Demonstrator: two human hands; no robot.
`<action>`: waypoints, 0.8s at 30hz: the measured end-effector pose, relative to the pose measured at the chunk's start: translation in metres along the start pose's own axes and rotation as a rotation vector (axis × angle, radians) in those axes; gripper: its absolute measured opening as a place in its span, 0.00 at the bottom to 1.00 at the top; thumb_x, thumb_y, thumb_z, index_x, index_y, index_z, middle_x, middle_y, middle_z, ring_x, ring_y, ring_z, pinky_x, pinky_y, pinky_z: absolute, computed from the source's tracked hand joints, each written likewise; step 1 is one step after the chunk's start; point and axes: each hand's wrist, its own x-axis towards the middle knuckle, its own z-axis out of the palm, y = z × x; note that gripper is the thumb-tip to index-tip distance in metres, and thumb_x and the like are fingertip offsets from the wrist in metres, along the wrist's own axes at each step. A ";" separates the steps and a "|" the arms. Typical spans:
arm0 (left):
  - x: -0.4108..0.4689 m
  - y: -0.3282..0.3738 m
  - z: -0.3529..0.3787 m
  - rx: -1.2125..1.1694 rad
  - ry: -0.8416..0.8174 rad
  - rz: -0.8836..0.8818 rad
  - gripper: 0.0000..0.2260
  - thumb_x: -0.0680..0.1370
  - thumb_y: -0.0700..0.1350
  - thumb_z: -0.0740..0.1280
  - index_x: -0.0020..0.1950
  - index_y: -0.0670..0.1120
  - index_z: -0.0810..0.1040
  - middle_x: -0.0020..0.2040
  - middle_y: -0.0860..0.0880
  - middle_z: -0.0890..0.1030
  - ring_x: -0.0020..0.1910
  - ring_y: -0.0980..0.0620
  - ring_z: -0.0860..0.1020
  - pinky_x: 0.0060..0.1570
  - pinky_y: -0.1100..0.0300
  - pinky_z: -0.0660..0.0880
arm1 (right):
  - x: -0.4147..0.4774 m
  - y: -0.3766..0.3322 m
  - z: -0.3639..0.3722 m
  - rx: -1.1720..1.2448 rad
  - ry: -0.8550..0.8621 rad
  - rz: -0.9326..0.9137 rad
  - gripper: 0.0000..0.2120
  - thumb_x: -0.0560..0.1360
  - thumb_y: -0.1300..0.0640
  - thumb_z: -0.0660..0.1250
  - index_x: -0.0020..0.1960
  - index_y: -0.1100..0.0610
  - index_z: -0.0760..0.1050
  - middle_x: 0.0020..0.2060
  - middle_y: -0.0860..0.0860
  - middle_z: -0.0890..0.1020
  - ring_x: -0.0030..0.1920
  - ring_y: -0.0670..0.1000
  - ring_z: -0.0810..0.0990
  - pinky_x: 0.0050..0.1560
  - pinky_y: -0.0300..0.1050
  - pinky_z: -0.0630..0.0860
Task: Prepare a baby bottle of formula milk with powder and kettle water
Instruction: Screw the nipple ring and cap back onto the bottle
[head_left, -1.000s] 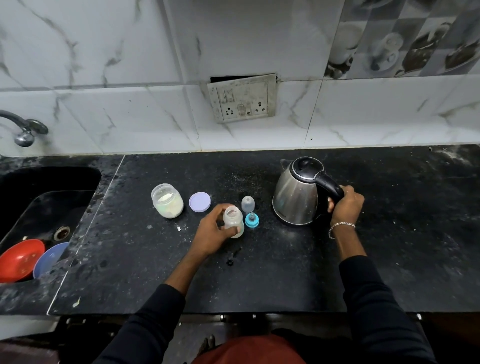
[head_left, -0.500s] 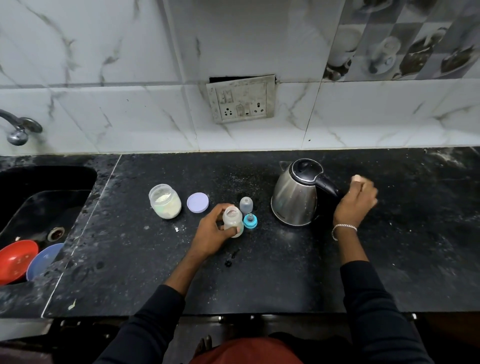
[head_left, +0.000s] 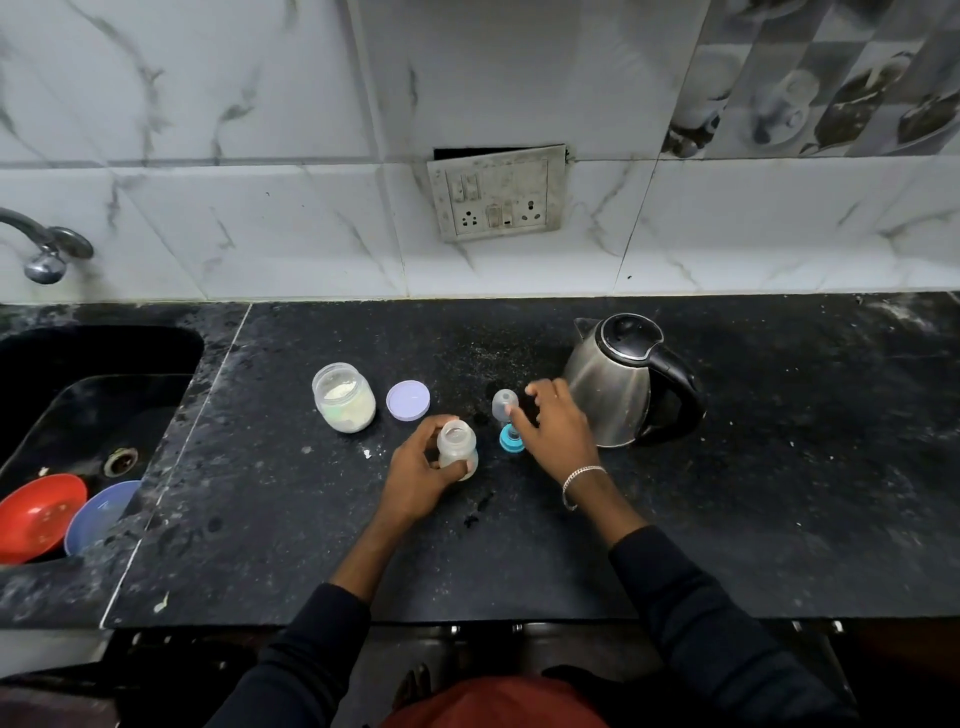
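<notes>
A small open baby bottle (head_left: 457, 448) stands upright on the black counter (head_left: 779, 493), with my left hand (head_left: 423, 473) wrapped around it. My right hand (head_left: 556, 428) hovers with fingers spread just right of the clear bottle cap (head_left: 504, 404) and over the blue teat ring (head_left: 510, 439), partly hiding the ring. The steel kettle (head_left: 613, 395) with a black lid and handle stands right of that hand, untouched. An open jar of white powder (head_left: 344, 397) sits to the left, and its lilac lid (head_left: 408, 399) lies flat beside it.
A sink (head_left: 78, 410) at the left holds a red bowl (head_left: 39, 514) and a blue bowl (head_left: 101, 514), with a tap (head_left: 44, 249) above. A wall socket plate (head_left: 496, 192) hangs behind the counter. White specks lie near the jar.
My right hand let go of the kettle handle and swung left across the kettle to the cap and teat ring. My left hand stayed on the bottle.
</notes>
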 end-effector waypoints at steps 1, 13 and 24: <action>-0.002 0.000 -0.002 0.002 -0.001 -0.001 0.25 0.73 0.36 0.80 0.63 0.58 0.79 0.57 0.66 0.84 0.58 0.63 0.82 0.56 0.69 0.76 | 0.003 0.004 0.010 -0.022 -0.074 0.069 0.19 0.79 0.43 0.69 0.62 0.56 0.74 0.58 0.52 0.74 0.53 0.58 0.81 0.53 0.53 0.78; -0.004 -0.001 -0.018 0.009 -0.001 -0.014 0.25 0.73 0.35 0.80 0.61 0.58 0.79 0.55 0.66 0.85 0.56 0.67 0.81 0.55 0.76 0.72 | 0.024 0.018 0.061 -0.178 -0.317 0.263 0.27 0.70 0.46 0.80 0.62 0.59 0.77 0.63 0.58 0.75 0.59 0.60 0.80 0.59 0.49 0.75; -0.002 -0.008 -0.028 0.014 -0.022 -0.003 0.25 0.73 0.36 0.80 0.66 0.54 0.79 0.61 0.59 0.83 0.58 0.69 0.80 0.55 0.76 0.72 | 0.012 -0.030 0.006 0.519 -0.318 0.251 0.17 0.70 0.57 0.82 0.56 0.54 0.83 0.51 0.52 0.85 0.46 0.48 0.84 0.53 0.53 0.85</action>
